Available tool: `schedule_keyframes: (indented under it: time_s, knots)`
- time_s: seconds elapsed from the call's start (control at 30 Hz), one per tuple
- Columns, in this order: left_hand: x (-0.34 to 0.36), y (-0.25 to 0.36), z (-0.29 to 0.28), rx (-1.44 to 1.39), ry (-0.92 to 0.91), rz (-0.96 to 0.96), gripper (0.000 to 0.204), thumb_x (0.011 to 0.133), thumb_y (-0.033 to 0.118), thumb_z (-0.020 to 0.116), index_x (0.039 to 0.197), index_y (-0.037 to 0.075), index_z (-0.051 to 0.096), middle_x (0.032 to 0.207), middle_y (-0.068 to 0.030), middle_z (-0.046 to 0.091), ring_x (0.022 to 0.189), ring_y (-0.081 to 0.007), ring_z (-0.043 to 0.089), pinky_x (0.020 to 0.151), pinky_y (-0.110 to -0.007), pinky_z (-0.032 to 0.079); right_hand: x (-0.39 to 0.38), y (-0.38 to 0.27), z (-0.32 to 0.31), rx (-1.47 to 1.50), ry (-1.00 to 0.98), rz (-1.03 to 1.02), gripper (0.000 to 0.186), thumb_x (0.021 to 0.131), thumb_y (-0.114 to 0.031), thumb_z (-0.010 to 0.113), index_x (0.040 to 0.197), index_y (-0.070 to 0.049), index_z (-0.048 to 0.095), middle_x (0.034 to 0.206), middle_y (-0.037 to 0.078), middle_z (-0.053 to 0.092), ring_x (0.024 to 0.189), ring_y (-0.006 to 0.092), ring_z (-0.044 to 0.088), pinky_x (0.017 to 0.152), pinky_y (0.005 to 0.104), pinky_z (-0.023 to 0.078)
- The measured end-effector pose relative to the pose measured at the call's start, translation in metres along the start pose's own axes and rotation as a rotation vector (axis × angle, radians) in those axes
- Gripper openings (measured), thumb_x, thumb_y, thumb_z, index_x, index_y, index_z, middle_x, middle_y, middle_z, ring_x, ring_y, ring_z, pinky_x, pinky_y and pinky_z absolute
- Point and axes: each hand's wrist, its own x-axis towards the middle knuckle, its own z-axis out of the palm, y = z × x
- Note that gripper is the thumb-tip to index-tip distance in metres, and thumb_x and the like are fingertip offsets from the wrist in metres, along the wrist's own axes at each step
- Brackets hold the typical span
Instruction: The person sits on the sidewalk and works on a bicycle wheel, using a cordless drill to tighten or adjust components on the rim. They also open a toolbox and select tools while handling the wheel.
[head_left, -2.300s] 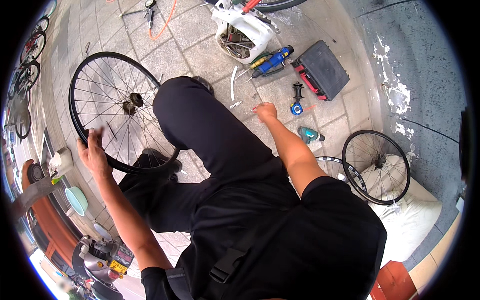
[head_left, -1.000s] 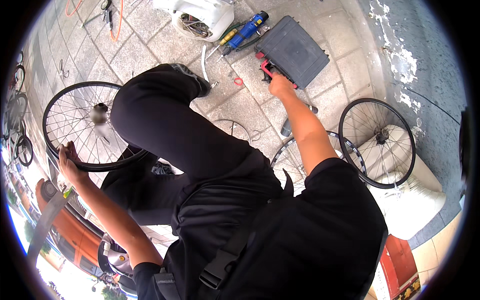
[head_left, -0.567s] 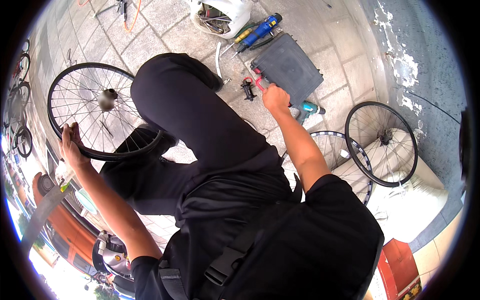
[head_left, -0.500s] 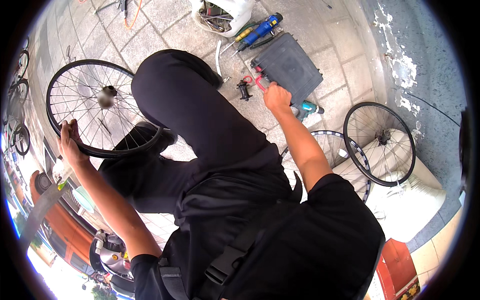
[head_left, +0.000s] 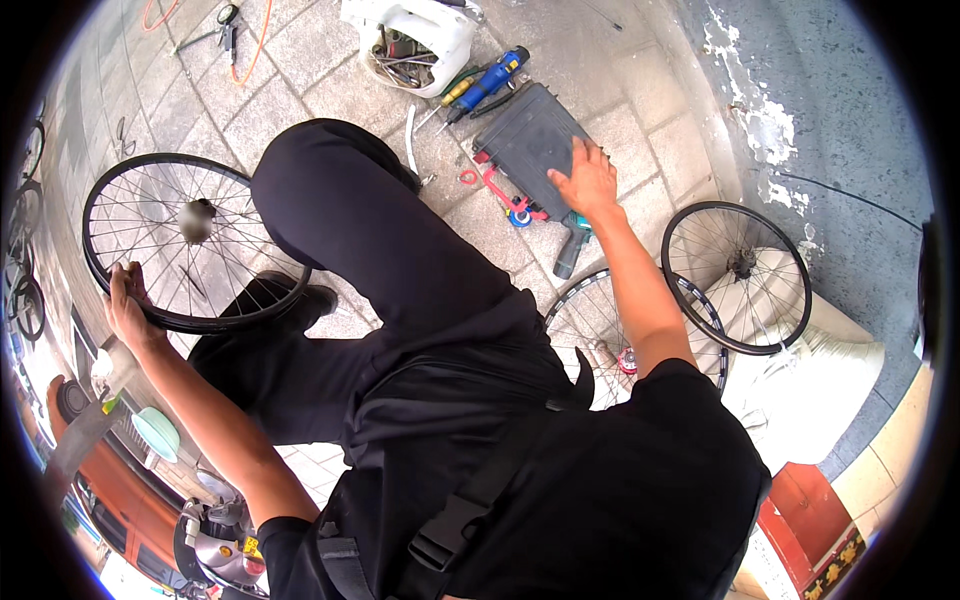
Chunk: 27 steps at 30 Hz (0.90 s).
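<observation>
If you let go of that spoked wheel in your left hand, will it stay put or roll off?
The bicycle wheel stands on its rim on the paving, gripped at its edge by the left hand, so it would probably roll or tip flat if released. Thin spokes and an open frame suggest it is light for its size, yet fairly stiff.

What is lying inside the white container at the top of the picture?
The white container holds a jumble of metal tools and parts. Its wall hides whatever lies deeper, and single pieces are too small to identify. Neither hand touches it.
</observation>
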Motion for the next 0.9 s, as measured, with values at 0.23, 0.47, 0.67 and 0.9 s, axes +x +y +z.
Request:
schedule_keyframes:
  time_s: [0.23,0.47,0.67,0.9]
  knots:
    - [-0.007,0.004,0.009,-0.001,-0.06,-0.012,0.018,0.096,0.002,0.07,0.1,-0.008,0.055,0.096,-0.0127,0.066,0.091,-0.0248,0.071,0.098,-0.041,0.061,0.003,-0.057,0.092,-0.273,-0.057,-0.029,0.092,0.088,-0.028,0.075,0.162,-0.008,0.025,0.165,0.016,0.03,0.149,0.0419,0.034,0.111,0.0615,0.037]
    - [0.003,-0.005,-0.023,-0.016,-0.136,0.013,0.015,0.098,0.002,0.068,0.101,-0.011,0.061,0.091,-0.013,0.065,0.093,-0.0279,0.071,0.101,-0.046,0.059,-0.001,-0.029,0.069,-0.206,-0.02,-0.192,0.091,0.083,-0.025,0.078,0.159,-0.006,0.032,0.155,0.016,0.039,0.141,0.0425,0.043,0.106,0.0549,0.044]
    - [0.018,-0.002,-0.014,0.026,-0.058,-0.03,0.017,0.099,0.007,0.068,0.098,-0.009,0.062,0.094,-0.0137,0.064,0.095,-0.0284,0.07,0.101,-0.045,0.059,-0.001,0.031,-0.011,-0.013,0.209,-0.185,0.072,0.087,-0.028,0.07,0.15,-0.002,0.047,0.148,0.018,0.054,0.132,0.0336,0.056,0.11,0.0467,0.044]
    - [0.026,0.001,-0.022,0.135,-0.104,0.074,0.039,0.102,0.006,0.062,0.127,-0.021,0.049,0.131,-0.0312,0.058,0.12,-0.0416,0.065,0.105,-0.048,0.058,0.028,0.113,-0.036,0.167,0.616,0.194,0.061,0.091,-0.026,0.066,0.148,-0.012,0.051,0.138,0.02,0.058,0.124,0.0374,0.058,0.104,0.0491,0.047]
